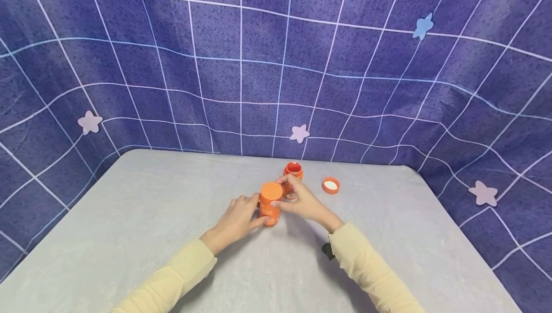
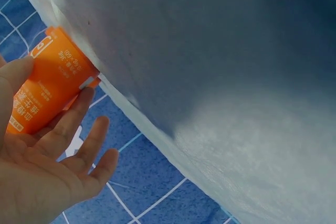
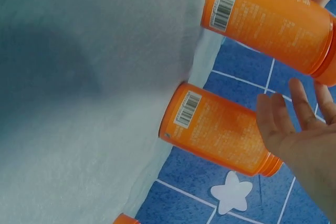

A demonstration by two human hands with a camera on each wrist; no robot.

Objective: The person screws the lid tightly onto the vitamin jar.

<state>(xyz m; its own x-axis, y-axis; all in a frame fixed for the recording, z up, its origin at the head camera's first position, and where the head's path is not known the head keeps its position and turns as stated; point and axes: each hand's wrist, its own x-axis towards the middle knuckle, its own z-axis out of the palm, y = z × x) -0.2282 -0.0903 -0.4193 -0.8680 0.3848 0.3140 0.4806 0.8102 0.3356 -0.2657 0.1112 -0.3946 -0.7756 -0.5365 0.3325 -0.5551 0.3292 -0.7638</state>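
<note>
An orange bottle (image 1: 270,212) with printed white lettering stands upright on the table, its orange lid (image 1: 271,191) on top. My left hand (image 1: 238,214) grips the bottle's body between thumb and fingers; the left wrist view shows the other fingers spread off it. At the lid, my right hand (image 1: 304,201) has its thumb at the near side and a fingertip at the far side. A second orange bottle (image 3: 215,129) stands just behind, its mouth uncovered in the head view. The right hand's lower fingers (image 3: 268,116) are near its neck in the right wrist view.
A loose orange lid (image 1: 330,186) with a white inside lies upturned right of the second bottle. The pale grey table (image 1: 172,179) ends at a blue grid-patterned cloth (image 1: 241,87) with star shapes. A small black object (image 1: 327,250) shows beside the right sleeve.
</note>
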